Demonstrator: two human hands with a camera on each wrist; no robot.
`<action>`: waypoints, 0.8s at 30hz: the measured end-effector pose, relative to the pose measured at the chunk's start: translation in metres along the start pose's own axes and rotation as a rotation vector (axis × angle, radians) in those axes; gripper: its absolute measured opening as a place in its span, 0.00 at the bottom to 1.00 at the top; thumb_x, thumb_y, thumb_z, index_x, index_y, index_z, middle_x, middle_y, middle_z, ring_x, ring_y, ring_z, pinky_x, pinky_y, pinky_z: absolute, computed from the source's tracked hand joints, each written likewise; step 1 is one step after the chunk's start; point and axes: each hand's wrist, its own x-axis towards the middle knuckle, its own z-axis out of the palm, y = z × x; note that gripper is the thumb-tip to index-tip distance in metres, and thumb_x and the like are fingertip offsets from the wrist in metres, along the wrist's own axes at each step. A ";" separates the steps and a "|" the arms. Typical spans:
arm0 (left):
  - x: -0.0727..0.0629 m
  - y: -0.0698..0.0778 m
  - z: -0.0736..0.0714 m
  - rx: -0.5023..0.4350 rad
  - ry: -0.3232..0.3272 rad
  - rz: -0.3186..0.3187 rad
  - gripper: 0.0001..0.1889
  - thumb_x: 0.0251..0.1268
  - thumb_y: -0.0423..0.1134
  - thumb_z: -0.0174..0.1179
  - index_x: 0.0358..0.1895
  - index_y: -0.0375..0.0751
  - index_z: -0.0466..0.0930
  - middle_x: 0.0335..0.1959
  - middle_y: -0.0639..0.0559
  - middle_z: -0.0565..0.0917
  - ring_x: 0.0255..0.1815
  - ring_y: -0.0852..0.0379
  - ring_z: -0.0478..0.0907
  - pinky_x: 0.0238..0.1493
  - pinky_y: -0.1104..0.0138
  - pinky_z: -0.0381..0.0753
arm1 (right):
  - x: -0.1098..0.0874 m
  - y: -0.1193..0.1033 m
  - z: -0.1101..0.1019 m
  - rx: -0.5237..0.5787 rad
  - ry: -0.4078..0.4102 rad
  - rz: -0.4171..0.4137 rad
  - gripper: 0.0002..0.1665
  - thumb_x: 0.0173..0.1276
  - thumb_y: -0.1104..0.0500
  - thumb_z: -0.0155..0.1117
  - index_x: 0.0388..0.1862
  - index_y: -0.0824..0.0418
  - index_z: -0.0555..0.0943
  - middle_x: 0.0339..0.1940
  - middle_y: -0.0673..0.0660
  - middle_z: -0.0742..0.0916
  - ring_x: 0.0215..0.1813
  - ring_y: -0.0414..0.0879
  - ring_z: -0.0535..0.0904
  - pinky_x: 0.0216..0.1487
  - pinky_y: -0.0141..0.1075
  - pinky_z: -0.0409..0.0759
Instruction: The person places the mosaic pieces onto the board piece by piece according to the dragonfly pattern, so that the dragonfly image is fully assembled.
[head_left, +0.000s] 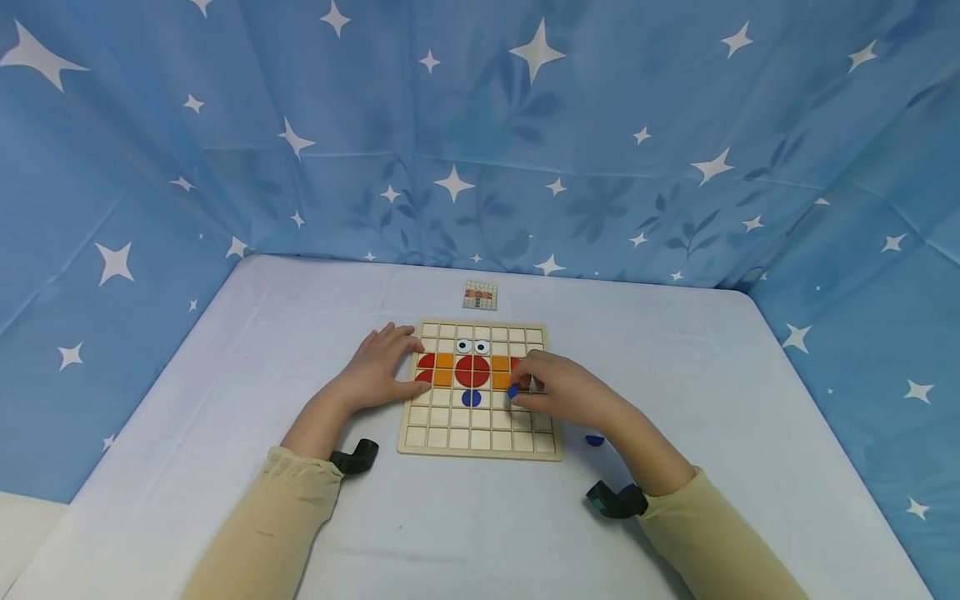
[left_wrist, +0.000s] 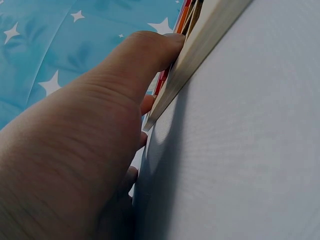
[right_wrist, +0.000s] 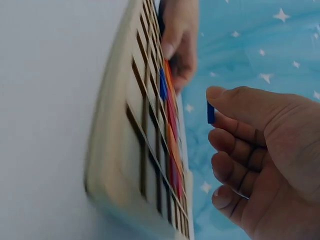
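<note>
A square wooden grid board [head_left: 480, 451] lies on the table with coloured pieces in its cells. My left hand [head_left: 380, 367] rests at its left edge, thumb and index finger touching the frame. In the left wrist view the thumb [left_wrist: 155, 47] lies on the board's rim. My right hand [head_left: 566, 387] is over the board's right side and pinches a small blue piece [right_wrist: 210, 113] between thumb and index finger, raised above the grid. On the board are two eye pieces [head_left: 465, 346], a red circle [head_left: 472, 372], orange squares [head_left: 443, 370], red curved pieces and a blue circle [head_left: 471, 398].
A small pattern card [head_left: 480, 295] lies beyond the board's far edge. Another blue piece, a half circle [head_left: 595, 440], lies on the white table [head_left: 480, 525] near the right forearm. A blue curtain with white stars surrounds the table's back and sides.
</note>
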 end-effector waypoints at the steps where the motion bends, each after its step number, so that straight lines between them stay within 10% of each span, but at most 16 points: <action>1: 0.000 0.000 0.000 0.002 0.000 0.000 0.29 0.58 0.61 0.66 0.58 0.51 0.72 0.77 0.44 0.60 0.81 0.37 0.44 0.80 0.43 0.38 | 0.003 -0.004 0.002 -0.002 0.004 -0.007 0.12 0.65 0.51 0.70 0.44 0.52 0.82 0.34 0.45 0.80 0.37 0.40 0.73 0.37 0.32 0.75; 24: 0.000 0.001 -0.001 0.008 -0.005 -0.011 0.29 0.58 0.61 0.66 0.57 0.52 0.72 0.77 0.44 0.60 0.82 0.38 0.44 0.80 0.44 0.38 | 0.028 -0.038 0.049 -0.020 -0.058 -0.026 0.14 0.67 0.46 0.69 0.48 0.47 0.82 0.26 0.41 0.77 0.31 0.36 0.72 0.31 0.29 0.71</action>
